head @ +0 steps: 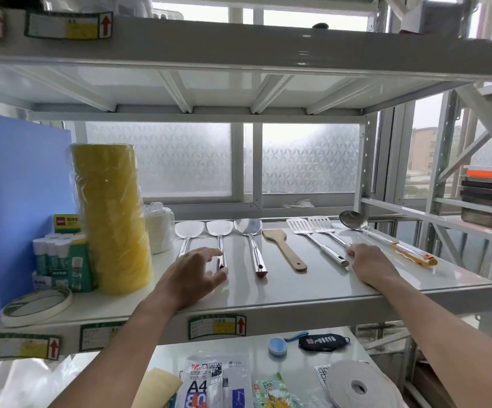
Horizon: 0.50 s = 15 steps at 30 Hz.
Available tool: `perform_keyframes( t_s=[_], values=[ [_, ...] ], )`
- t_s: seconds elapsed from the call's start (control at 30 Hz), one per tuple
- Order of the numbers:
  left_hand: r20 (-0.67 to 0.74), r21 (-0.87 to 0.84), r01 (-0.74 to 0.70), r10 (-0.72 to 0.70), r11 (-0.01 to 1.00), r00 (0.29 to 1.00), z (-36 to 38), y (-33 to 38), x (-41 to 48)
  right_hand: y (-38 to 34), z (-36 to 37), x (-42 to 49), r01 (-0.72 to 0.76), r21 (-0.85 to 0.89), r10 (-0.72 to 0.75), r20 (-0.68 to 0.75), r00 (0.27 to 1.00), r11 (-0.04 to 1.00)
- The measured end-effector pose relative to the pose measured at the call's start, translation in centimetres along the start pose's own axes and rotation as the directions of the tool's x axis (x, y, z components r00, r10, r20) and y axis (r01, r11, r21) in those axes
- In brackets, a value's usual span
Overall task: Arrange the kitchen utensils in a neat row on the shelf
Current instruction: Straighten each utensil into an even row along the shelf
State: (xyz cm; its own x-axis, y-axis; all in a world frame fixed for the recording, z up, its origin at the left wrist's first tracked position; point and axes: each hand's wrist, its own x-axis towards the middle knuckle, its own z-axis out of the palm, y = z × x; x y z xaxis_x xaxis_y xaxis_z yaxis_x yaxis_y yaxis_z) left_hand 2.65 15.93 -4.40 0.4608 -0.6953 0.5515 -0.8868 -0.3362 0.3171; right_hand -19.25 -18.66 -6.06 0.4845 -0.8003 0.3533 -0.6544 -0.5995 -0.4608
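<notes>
A packet [199, 387] on the lower shelf reads "A4". Seven utensils [252, 228] lie on the middle shelf [297, 290], heads far and handles near; the ladle [353, 220] slants right. The left hand [197, 269], fingers loosely spread, touches the second spatula [220, 231] at its handle. The right hand [368, 260] curls round the handle of a slotted turner [322, 225].

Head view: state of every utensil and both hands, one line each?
left hand: on second spatula handle, grip unclear
right hand: grips right slotted turner handle end
left spatula: flat, handle end hidden by left hand
second spatula: flat, touched
third spatula: flat, free
wooden spatula: flat, free
left slotted turner: flat, free
right slotted turner: flat, held
ladle: flat, free
</notes>
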Motion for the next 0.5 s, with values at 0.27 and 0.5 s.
perform_keyframes(
  t_s=[0.27, 0.5],
  values=[
    [0.001, 0.004, 0.006, -0.006, 1.000, 1.000, 0.11, -0.09, 0.11, 0.14, 0.14, 0.16, 0.012, -0.014, -0.012, -0.012, 1.000, 1.000],
    [-0.004, -0.005, -0.006, 0.006, 1.000, 1.000, 0.29, -0.39, 0.18, 0.07, -0.02, 0.05, 0.002, -0.004, -0.002, 0.002, 1.000, 1.000]
  ],
)
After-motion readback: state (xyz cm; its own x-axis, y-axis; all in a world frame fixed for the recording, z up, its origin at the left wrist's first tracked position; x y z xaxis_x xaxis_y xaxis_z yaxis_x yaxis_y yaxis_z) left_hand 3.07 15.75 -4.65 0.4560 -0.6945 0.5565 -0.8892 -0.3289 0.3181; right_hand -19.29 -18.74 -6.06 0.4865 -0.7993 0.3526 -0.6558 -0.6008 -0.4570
